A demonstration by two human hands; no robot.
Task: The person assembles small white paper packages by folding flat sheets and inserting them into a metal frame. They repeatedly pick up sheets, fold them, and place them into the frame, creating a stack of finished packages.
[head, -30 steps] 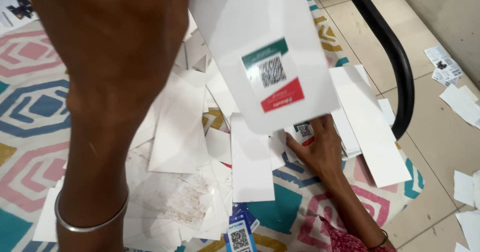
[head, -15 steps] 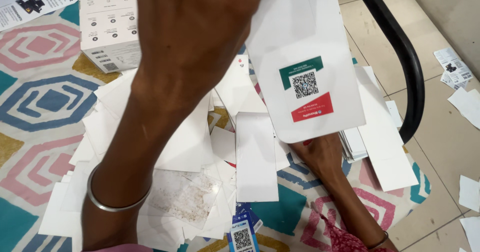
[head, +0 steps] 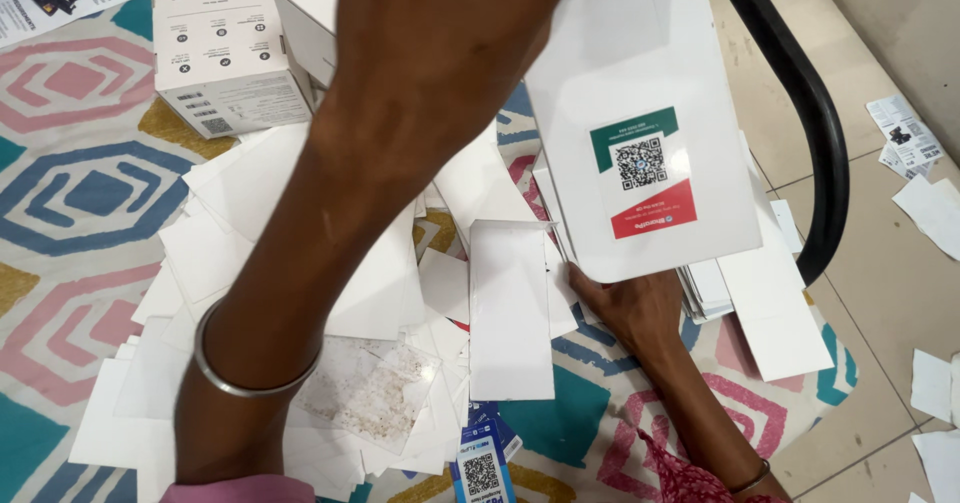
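Two hands work over a heap of white paper slips [head: 400, 293] on a patterned mat [head: 80, 193]. The left hand [head: 450, 53], raised close to the camera, grips a white card with a green-and-red code sticker [head: 640, 133] by its upper edge. The right hand [head: 632, 308] lies lower, fingers spread flat on the slips beneath that card. Two white boxes [head: 225, 58] stand beyond the heap, and a black curved bar [head: 800, 113] runs along the right.

Boxes [head: 225, 58] behind paper pile [head: 400, 293]
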